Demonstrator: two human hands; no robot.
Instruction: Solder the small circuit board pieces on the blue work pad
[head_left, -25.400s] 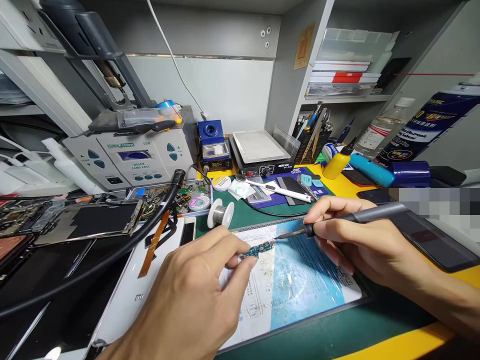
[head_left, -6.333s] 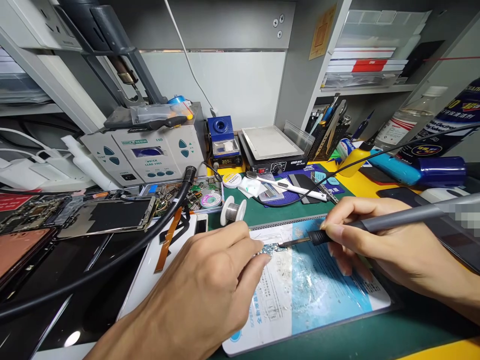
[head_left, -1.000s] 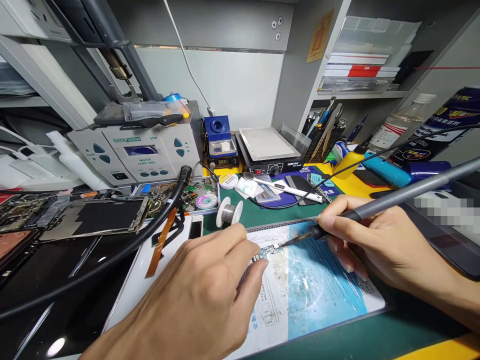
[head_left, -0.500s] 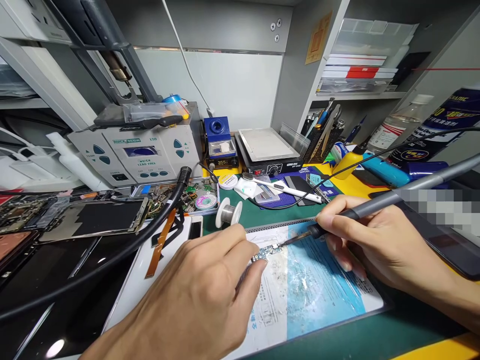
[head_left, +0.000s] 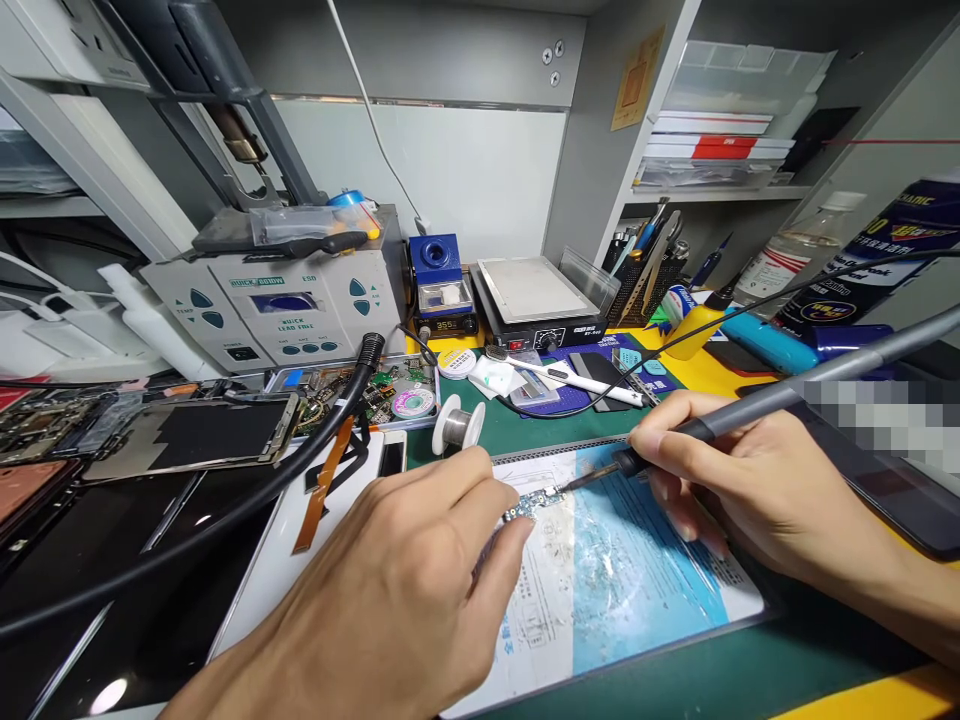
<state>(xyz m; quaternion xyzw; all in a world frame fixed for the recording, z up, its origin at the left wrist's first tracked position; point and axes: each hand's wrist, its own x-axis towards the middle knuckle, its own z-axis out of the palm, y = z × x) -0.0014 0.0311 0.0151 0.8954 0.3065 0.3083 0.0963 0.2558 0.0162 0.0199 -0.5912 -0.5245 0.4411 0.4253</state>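
Between the thumb and fingers of my left hand is a small circuit board, its right end sticking out past the fingertips. My right hand is closed around a grey soldering iron, pen fashion. The iron's thin tip meets the right end of the board, or comes very close to it; I cannot tell which. Both hands are over a blue and white plastic-covered sheet on the green mat. Much of the board is hidden behind my left fingers. A solder spool stands just beyond my left hand.
A hot air station stands at the back left, its black hose curving across opened phones. Behind the sheet are a blue soldering station, a heating plate and a white-handled brush. Bottles and a yellow dispenser stand on the right.
Almost nothing differs. The soldering iron's tip and my right hand have shifted very slightly to the left. My left hand keeps its grip on the circuit board.
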